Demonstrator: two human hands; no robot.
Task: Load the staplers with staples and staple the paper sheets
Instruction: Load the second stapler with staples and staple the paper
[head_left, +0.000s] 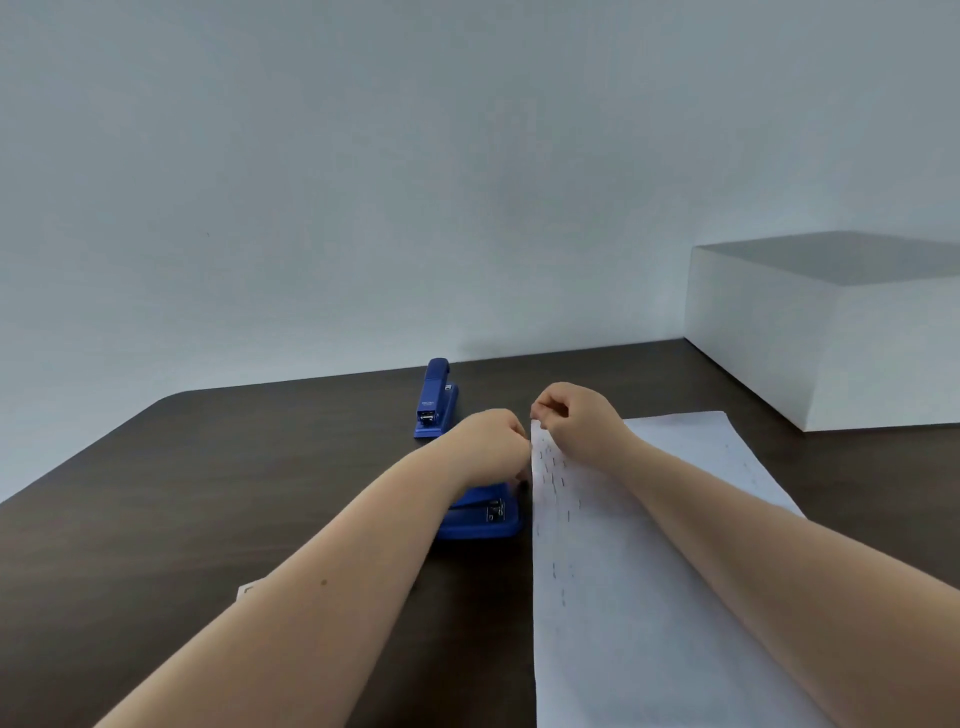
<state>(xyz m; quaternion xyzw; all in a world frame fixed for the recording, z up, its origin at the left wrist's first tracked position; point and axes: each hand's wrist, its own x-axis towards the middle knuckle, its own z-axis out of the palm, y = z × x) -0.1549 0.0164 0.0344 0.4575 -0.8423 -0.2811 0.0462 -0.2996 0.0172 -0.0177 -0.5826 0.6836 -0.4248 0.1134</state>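
A: Far left, what?

B: Dark brown table (208, 493), rounded at the far-left corner, bare over most of that side. Small white scrap (248, 591) peeking out by the left forearm, near the front.

A: Staplers?

B: Two, both blue. Far stapler (435, 399) lying closed near the table's back edge, long axis running away from the camera, metal mouth facing the near side. Near stapler (483, 512) just beside the paper's left edge, mostly hidden under the left hand (485, 447); base visible, long axis slanting roughly left to right, mouth end toward the paper.

A: Hands?

B: Left hand curled down over the near stapler, fingers closed around its top; exact grip hidden from here. Right hand (574, 418) closed in a pinch on the far-left corner of the paper sheets (649, 597), lifting that corner slightly.

A: Paper?

B: White, long axis running from the near edge toward the back, flat on the table right of centre, under the right forearm. Many small staple marks scattered along its left strip.

A: Further right?

B: Large white box (831, 332) at the back-right corner, well apart from the paper. Plain pale wall (363, 156) behind. Open table between far stapler and box, and across the whole left half.
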